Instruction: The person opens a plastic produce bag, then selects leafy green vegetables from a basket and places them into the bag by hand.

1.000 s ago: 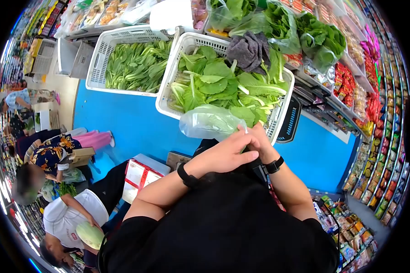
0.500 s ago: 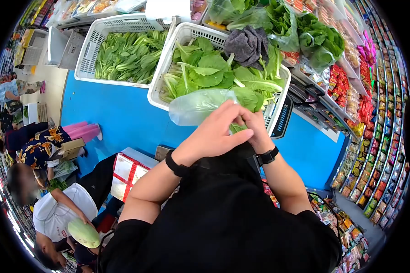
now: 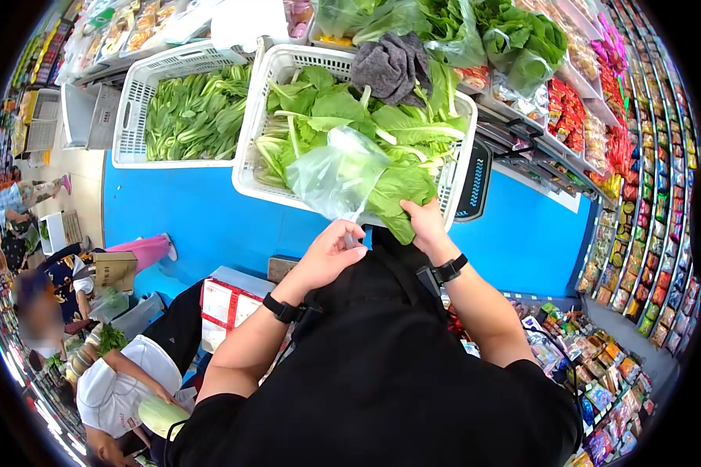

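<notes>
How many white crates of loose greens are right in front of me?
2. The left crate holds slim leafy greens; the right crate holds broad-leaved greens with a crumpled gray cloth on top. Any crates stacked beneath would be hidden.

Between the left hand (image 3: pixel 335 251) and the right hand (image 3: pixel 426 224) a narrow gap opens, with the plastic bag (image 3: pixel 339 173) and a broad leaf (image 3: pixel 402 194) across its far side. Ahead of them, the basket (image 3: pixel 276 194) and its heaped greens (image 3: pixel 327 105) bar a low pass. Leftward there is room over the blue floor (image 3: pixel 187 204); a red-taped box (image 3: pixel 230 307) crowds the left forearm (image 3: pixel 249 331).
</notes>
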Tool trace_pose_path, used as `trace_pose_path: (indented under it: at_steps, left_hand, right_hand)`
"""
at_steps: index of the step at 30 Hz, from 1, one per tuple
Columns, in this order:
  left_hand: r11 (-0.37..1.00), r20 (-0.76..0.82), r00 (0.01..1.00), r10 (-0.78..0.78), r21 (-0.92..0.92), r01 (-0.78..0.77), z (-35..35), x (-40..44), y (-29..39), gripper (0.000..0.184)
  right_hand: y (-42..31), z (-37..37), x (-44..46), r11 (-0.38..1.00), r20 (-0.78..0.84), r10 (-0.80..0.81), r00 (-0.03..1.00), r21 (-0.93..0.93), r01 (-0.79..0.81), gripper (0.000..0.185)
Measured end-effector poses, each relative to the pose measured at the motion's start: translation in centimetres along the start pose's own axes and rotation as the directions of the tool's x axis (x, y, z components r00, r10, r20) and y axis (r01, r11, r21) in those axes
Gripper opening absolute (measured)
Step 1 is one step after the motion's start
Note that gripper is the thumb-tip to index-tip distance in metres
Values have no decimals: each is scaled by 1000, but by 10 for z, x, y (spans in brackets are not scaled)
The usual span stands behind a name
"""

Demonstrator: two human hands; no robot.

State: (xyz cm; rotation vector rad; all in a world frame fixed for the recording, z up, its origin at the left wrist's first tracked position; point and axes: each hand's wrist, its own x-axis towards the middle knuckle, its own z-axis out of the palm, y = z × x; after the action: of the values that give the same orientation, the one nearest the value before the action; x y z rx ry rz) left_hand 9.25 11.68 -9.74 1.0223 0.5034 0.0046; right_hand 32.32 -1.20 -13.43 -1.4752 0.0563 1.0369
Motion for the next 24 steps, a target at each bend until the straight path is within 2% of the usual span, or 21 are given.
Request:
trace_pose_path:
  at_steps: [4,6,10,12,15,17,21,22,24]
  left_hand:
    - [1000,-42,999,1,-16,-2,3,-1,-3,37]
    - [995,-30,996,90,-51,-91,7,0,5,40]
    - [981,-22,989,149,-119,-150,22,1,29,40]
    - [972,-53,981,184,-136,-190,26,3,36,35]
    - [971,-28,974,226,-74,-228,25,2,37,38]
    - [973,7,975,221,-71,-220,27,3,38,38]
    - [975,46,976,213,-75,-210,43,10,43,35]
    - [975,49,975,215,-71,-211,45,10,48,35]
    - [980,32,980,197,11,-197,48,10,57,33]
  right_hand:
    - [11,3,-14,996,50,57,997,72,-60,43]
    - [5,7,-19,992,66,54,996,108,-60,43]
    - [-13,7,-32,968,130,75,989,227,-104,44]
    - [-14,1,-34,962,126,72,989,254,-102,45]
    - [-15,-6,-37,957,102,90,991,266,-114,47]
    - [-6,-5,-36,916,115,140,983,361,-173,46]
    - [26,33,-14,881,136,109,985,446,-159,39]
    - [23,44,-12,880,136,105,985,449,-156,39]
    - [18,61,-7,960,39,73,997,270,-81,35]
